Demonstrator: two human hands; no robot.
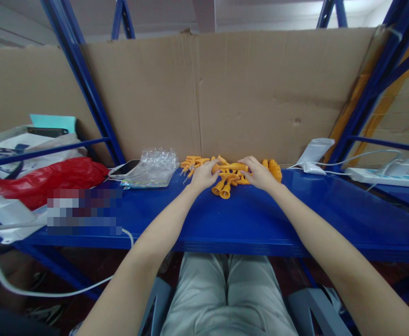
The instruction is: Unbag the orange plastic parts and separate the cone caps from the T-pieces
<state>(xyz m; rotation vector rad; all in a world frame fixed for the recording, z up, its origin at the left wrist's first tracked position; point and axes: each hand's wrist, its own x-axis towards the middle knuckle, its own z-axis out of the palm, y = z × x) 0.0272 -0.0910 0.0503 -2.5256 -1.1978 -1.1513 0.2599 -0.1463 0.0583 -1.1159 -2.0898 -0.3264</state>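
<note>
A heap of small orange plastic parts (229, 176) lies on the blue shelf (225, 224) against the cardboard back wall. My left hand (204, 176) rests on the left side of the heap, fingers curled over some parts. My right hand (258, 172) lies on the right side, fingers bent onto the pieces. More orange parts (192, 162) sit just left of the heap, and another orange cluster (275, 169) sits to the right. What either hand actually grips is hidden under the fingers.
A clear crinkled plastic bag (153, 168) and a phone (125, 168) lie left of the parts. Further left are a red bag (46, 179) and white bags. A white charger (314, 156) and power strip (386, 176) with cables sit right. Blue rack uprights (85, 88) flank the shelf.
</note>
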